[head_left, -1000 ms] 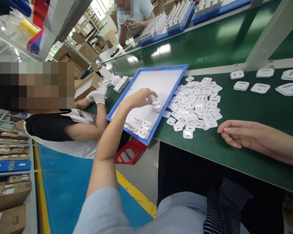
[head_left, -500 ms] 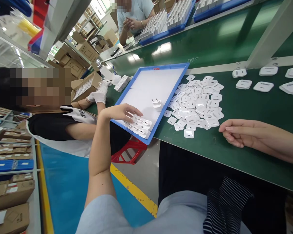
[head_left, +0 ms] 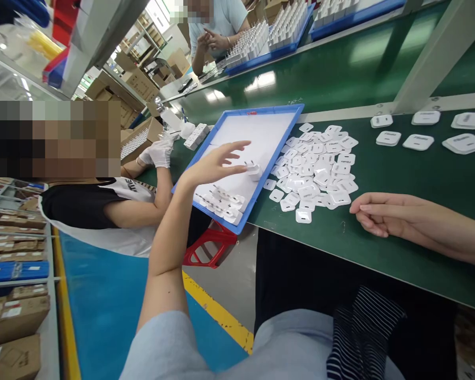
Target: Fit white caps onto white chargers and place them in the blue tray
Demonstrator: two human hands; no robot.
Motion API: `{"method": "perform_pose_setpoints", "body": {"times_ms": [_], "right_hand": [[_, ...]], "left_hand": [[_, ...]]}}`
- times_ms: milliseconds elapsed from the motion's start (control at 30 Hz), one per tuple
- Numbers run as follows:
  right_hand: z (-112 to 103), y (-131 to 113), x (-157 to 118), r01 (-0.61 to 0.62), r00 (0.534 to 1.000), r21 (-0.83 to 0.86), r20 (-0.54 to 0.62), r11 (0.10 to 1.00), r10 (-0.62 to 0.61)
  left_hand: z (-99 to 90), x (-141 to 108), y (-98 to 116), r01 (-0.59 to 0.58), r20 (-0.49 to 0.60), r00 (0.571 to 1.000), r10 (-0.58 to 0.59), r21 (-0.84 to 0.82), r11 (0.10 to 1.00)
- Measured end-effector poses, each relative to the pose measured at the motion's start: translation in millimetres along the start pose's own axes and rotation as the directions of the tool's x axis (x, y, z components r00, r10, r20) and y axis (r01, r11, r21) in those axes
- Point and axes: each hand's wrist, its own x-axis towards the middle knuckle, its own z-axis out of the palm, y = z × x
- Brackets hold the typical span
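My left hand is over the blue-rimmed tray, fingers spread and holding nothing. Its thumb tip reaches a lone white plug adapter with two pins; whether they touch I cannot tell. Below the hand, rows of white plug adapters stand in the tray's near corner. My right hand rests on the green table, its fingers loosely curled together with nothing showing in them. To its left lies a heap of flat white rounded-square pieces with dark markings.
Small stacks of white pieces sit at the right. Beside the tray are a white block and a co-worker's gloved hands. A metal post rises from the table's back rail. Another person sits behind filled trays.
My left hand has lifted off the adapter rows and moved up and right towards the lone adapter, its fingers opening. My right hand has stayed nearly still.
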Motion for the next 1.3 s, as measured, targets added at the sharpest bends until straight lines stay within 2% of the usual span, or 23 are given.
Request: {"method": "perform_pose_setpoints", "body": {"times_ms": [100,200,300,367,433,500,667,833,900,967,1000,1067,1100,1133,1200,1233,1300], "right_hand": [[0,0,-1,0.017,1.000,-0.007,-0.007,1.000,-0.017],[2,0,-2,0.019,1.000,-0.012,-0.004,1.000,-0.019],[4,0,-2,0.019,1.000,-0.016,0.011,1.000,-0.019],[5,-1,-2,0.020,1.000,-0.017,0.008,1.000,-0.020],[6,-1,-1,0.014,1.000,-0.009,0.003,1.000,-0.014],[6,-2,-1,0.007,1.000,0.001,-0.006,1.000,-0.007],[5,-2,-1,-0.007,1.000,0.002,-0.023,1.000,0.007],[4,-2,0,-0.010,0.999,-0.003,-0.030,1.000,0.010],[5,-2,2,0.016,1.000,0.004,-0.023,1.000,-0.016],[8,-3,3,0.053,0.999,0.032,-0.004,0.998,-0.053],[10,-4,4,0.073,0.997,0.053,0.010,0.996,-0.074],[12,-6,7,0.114,0.992,0.102,0.040,0.988,-0.118],[13,-7,9,0.130,0.989,0.122,0.053,0.984,-0.138],[13,-9,11,0.147,0.986,0.134,0.059,0.980,-0.156],[11,-12,16,0.169,0.982,0.141,0.062,0.976,-0.179],[10,-13,18,0.175,0.981,0.141,0.061,0.974,-0.185],[9,-14,21,0.179,0.981,0.137,0.055,0.974,-0.188]], "left_hand": [[16.6,23,13,-0.067,0.041,0.997,0.061,0.160,0.985],[17.3,30,10,-0.012,-0.003,1.000,0.013,0.303,0.953],[2.7,15,-7,0.133,-0.082,0.991,-0.110,0.377,0.917],[-8.4,0,-20,0.248,-0.105,0.969,-0.225,0.403,0.881],[-15.2,-14,-31,0.330,-0.091,0.942,-0.323,0.429,0.841],[-16.7,-23,-36,0.362,-0.052,0.924,-0.380,0.448,0.818],[-11.0,-30,-26,0.394,0.037,0.884,-0.467,0.481,0.783],[-14.0,-31,-14,0.449,0.062,0.832,-0.551,0.507,0.736],[-14.2,-34,-4,0.460,0.051,0.824,-0.564,0.519,0.720],[-10.3,-42,14,0.458,-0.054,0.855,-0.515,0.545,0.703],[-6.5,-48,25,0.445,-0.166,0.886,-0.432,0.560,0.698],[4.2,-61,47,0.387,-0.354,0.911,-0.212,0.558,0.734],[10.7,-68,56,0.336,-0.423,0.901,-0.093,0.549,0.765],[17.6,-73,64,0.277,-0.501,0.864,0.045,0.548,0.789],[33.0,-79,74,0.086,-0.544,0.792,0.278,0.550,0.831],[41.8,-78,79,-0.026,-0.533,0.769,0.354,0.527,0.849],[62.3,-72,92,-0.303,-0.429,0.780,0.456,0.380,0.874]]}}
